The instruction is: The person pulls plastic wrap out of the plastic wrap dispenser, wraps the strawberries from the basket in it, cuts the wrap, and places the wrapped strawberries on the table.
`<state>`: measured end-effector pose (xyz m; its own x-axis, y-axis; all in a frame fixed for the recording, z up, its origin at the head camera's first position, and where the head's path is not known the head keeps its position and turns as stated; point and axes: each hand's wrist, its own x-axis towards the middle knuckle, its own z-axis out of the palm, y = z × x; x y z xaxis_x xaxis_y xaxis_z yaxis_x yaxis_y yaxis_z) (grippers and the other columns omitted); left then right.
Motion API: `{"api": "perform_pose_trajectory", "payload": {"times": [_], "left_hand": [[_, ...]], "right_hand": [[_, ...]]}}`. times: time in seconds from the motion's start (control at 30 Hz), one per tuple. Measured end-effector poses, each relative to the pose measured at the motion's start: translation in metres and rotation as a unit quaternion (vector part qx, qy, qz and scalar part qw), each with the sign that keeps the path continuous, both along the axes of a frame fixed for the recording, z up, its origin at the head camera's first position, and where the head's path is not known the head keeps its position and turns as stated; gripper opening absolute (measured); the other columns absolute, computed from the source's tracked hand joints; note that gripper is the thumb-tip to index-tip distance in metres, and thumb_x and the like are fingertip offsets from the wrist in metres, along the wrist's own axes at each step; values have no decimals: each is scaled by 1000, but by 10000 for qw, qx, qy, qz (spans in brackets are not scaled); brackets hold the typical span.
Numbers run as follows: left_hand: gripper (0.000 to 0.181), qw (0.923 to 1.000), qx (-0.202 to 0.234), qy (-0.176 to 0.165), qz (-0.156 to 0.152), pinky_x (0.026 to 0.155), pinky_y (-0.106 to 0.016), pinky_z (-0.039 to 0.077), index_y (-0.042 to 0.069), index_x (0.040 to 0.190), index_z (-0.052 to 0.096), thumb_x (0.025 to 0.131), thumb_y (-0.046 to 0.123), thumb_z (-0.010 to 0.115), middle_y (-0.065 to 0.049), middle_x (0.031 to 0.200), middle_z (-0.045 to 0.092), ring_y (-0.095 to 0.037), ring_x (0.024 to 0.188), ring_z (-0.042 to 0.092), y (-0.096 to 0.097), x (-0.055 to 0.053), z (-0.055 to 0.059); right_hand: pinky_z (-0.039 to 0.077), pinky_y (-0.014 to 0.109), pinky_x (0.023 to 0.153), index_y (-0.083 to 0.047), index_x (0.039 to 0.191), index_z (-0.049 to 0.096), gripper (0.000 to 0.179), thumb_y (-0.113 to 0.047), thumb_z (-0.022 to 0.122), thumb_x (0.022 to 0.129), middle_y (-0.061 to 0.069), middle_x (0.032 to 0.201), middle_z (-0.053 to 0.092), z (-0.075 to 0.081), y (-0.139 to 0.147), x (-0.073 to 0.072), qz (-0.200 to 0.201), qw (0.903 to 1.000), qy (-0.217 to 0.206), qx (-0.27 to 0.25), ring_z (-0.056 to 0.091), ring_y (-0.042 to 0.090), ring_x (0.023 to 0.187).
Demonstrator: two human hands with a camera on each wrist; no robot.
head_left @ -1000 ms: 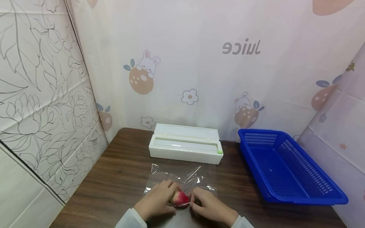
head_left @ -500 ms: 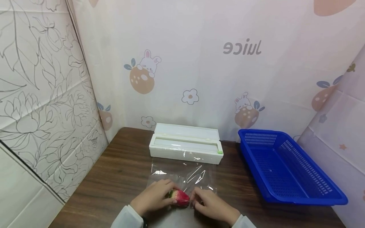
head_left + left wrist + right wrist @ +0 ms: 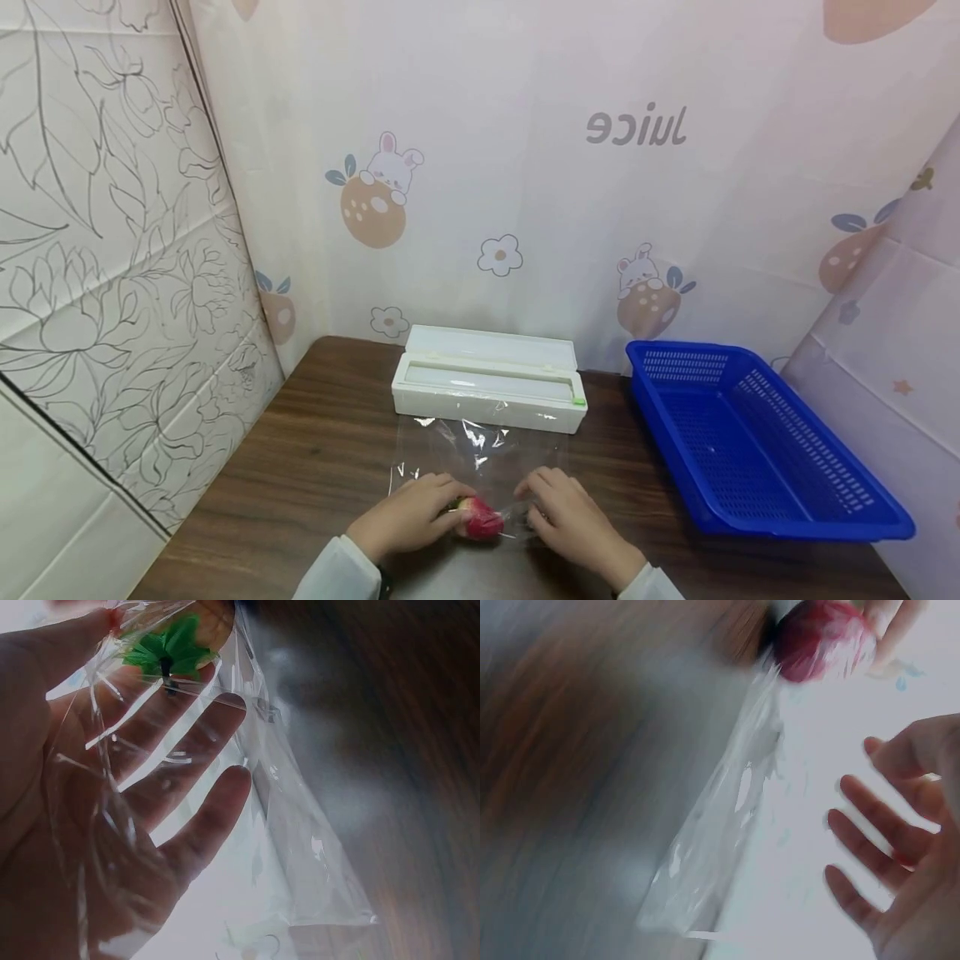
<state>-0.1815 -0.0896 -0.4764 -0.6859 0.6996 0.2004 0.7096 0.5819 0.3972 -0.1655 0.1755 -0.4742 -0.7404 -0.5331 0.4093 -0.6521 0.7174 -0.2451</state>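
A red strawberry with a pale yellowish shoulder lies near the table's front. My left hand holds it by its leafy end, between thumb and fingers. Clear cling film runs from the white dispenser box toward me and wraps over the fruit. In the left wrist view, green leaves show through the film, which also covers my spread lower fingers. My right hand is off to the fruit's right, above the film's right side, fingers loosely bent with nothing between them. The right wrist view shows the film tight around the strawberry's red tip.
The dispenser's lid stands raised at the back, and a green slider sits at its right end. A blue perforated basket stands on the right side of the brown wooden table. Patterned curtains hang behind.
My right hand has let go near the fruit's tip and moved right and slightly up, its fingers spreading. The left hand has shifted slightly; the strawberry has turned, and the film's folds have changed.
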Motion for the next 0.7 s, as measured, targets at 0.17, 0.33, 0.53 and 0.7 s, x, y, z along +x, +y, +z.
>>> {"api": "perform_pose_trajectory", "payload": {"times": [0.17,0.33,0.53,0.7], "left_hand": [[37,9999,33,-146,-23,83,-39,51,19,119,61,98,42,41,5,107,64,-9,98,54,0,-3,-2],[36,9987,67,-512,-30,86,-39,50,19,119,61,98,40,41,5,110,64,-9,101,54,0,-7,-4],[37,9983,132,-555,-98,90,-39,49,17,118,62,100,38,37,5,111,65,-11,103,54,1,-11,-6],[38,9987,113,-478,-124,92,-38,48,18,115,64,101,36,35,5,110,65,-11,104,54,1,-15,-10]], "right_hand": [[49,33,76,-20,98,65,29,-7,66,73,-9,103,63,8,-18,9,1029,9910,759,-395,52,6,100],[49,23,85,-16,109,64,32,-5,65,79,-6,107,63,6,-31,15,1947,9772,702,-479,53,5,102],[51,25,86,-12,116,61,36,-7,66,80,-3,112,61,-1,-33,16,1753,9814,670,-404,54,8,104],[51,28,86,-12,118,59,39,-8,67,80,0,114,59,-3,-34,12,1511,9866,518,-336,53,9,105]]}}
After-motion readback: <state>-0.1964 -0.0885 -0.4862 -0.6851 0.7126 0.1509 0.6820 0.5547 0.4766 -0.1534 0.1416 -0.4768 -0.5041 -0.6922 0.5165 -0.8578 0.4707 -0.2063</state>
